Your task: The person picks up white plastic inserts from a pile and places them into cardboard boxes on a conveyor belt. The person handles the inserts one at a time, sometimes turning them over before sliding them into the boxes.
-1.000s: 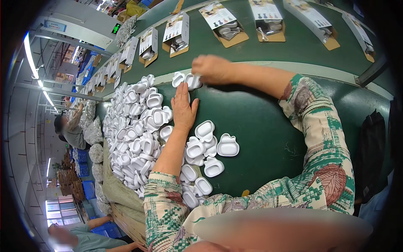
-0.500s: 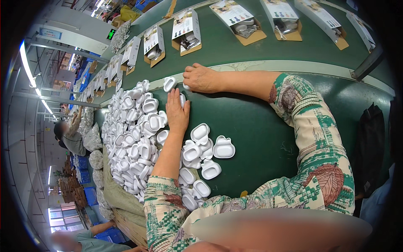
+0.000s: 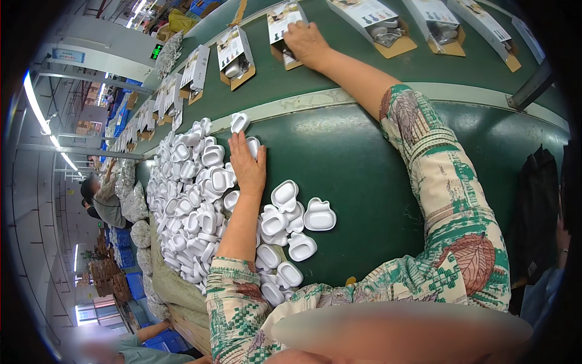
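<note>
Surroundings, head view: background mostly from 7 round to 11 o'clock.
Yellow bundle at 11; lit green sign between 10 and 11; ceiling light tube between 9 and 10. Co-worker in grey top at 9, filled clear sacks near. Blue bins, brown stack, bright window toward 8. Second co-worker, pale green shirt, at 7. Metal post at 2; black cloth-like item at 3.

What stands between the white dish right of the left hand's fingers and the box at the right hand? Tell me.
A pale strip beside the green table crosses the way from the dish; its height is unclear. The right hand covers part of the box at its open end. Nothing else visible intervenes.
</note>
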Demonstrator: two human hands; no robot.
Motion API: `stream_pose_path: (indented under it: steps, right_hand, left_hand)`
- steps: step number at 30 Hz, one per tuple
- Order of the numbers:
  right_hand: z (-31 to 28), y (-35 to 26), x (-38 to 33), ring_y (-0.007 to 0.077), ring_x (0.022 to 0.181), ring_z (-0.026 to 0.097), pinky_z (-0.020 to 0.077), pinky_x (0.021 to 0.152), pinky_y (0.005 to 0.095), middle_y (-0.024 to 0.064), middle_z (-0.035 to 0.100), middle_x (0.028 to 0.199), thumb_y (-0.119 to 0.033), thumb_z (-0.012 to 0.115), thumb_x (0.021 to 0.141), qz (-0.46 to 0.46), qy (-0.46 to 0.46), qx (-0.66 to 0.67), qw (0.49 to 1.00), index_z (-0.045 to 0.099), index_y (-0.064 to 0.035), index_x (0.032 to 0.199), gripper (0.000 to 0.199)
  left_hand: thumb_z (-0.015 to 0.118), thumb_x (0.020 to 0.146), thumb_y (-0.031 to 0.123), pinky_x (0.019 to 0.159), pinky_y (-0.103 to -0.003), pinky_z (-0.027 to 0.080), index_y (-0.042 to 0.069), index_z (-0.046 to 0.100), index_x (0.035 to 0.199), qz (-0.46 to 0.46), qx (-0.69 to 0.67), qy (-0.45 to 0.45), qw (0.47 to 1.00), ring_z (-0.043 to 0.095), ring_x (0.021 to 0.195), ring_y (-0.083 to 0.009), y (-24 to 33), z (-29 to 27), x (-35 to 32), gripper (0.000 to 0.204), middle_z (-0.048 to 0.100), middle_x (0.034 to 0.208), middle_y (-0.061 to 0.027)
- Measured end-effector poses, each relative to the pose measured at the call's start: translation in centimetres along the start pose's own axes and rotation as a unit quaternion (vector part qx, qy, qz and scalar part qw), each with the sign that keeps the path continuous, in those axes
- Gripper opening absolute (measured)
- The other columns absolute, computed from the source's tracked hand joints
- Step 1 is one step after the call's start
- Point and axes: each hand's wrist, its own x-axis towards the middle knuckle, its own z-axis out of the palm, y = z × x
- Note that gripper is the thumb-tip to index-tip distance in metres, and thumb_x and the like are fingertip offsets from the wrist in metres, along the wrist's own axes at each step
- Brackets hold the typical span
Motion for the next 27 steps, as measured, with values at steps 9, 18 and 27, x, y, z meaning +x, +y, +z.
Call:
stream_pose_path:
  steps: [9, 18, 27]
  right_hand:
    - [-4.0, -7.4, -3.6, 0.0258, 0.096, 0.056, 0.0465, 0.078, 0.0379, 0.0087, 0.056, 0.102, -0.011, 0.052, 0.080, -0.180, -0.022, 0.274, 0.945, 0.058, -0.0103, 0.105, 0.026]
    - [-3.7, -6.9, -4.3, 0.0250, 0.097, 0.055, 0.0448, 0.077, 0.0382, 0.0077, 0.055, 0.097, -0.018, 0.056, 0.080, -0.205, -0.126, 0.250, 0.938, 0.063, -0.0093, 0.089, 0.014]
    - [-2.7, -3.4, -2.1, 0.0245, 0.096, 0.056, 0.0466, 0.074, 0.0402, 0.0074, 0.057, 0.094, -0.014, 0.055, 0.077, -0.115, -0.054, 0.135, 0.983, 0.064, -0.0089, 0.084, 0.013]
  left_hand:
    - [0.060, 0.085, 0.034, 0.106, -0.050, 0.027, 0.005, 0.035, 0.139, -0.015, -0.012, -0.050, 0.999, 0.028, 0.133, -0.0420, -1.6, 1.0, 2.6, 0.066, 0.035, 0.144, -0.0177]
    - [0.066, 0.079, 0.022, 0.107, -0.043, 0.031, 0.004, 0.041, 0.134, 0.086, -0.173, -0.077, 0.978, 0.036, 0.129, -0.0393, 3.2, 1.4, 4.7, 0.063, 0.036, 0.143, -0.0178]
    - [0.060, 0.085, 0.018, 0.098, -0.036, 0.039, 0.002, 0.054, 0.120, 0.041, -0.270, -0.176, 0.946, 0.051, 0.115, -0.0313, 7.2, -5.9, 4.6, 0.039, 0.054, 0.125, -0.0166]
